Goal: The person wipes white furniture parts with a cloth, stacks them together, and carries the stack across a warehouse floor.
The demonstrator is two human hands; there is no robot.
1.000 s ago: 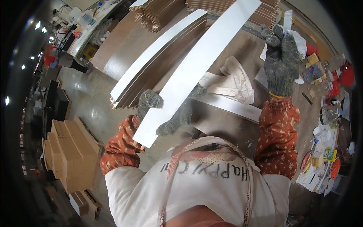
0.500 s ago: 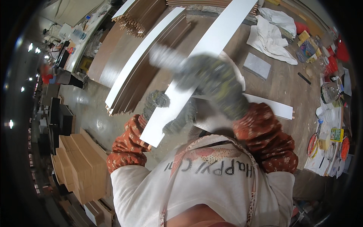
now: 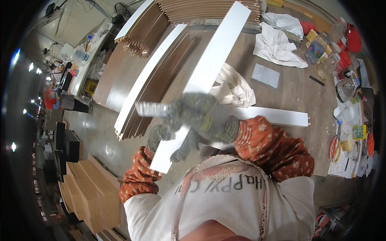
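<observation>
A long white board (image 3: 219, 46) runs slantwise from the top centre of the frame to the lower centre-left, its near end gripped by the gloved left hand (image 3: 158, 137). Across its lower half the gloved right hand (image 3: 203, 114), blurred, is closed around a pale flat strip (image 3: 152, 109); whether it touches the board is unclear. Around them lie stacked boards (image 3: 149, 80) at upper left, a crumpled cream cloth (image 3: 237, 88) near centre and a grey block (image 3: 265, 76) at upper right.
</observation>
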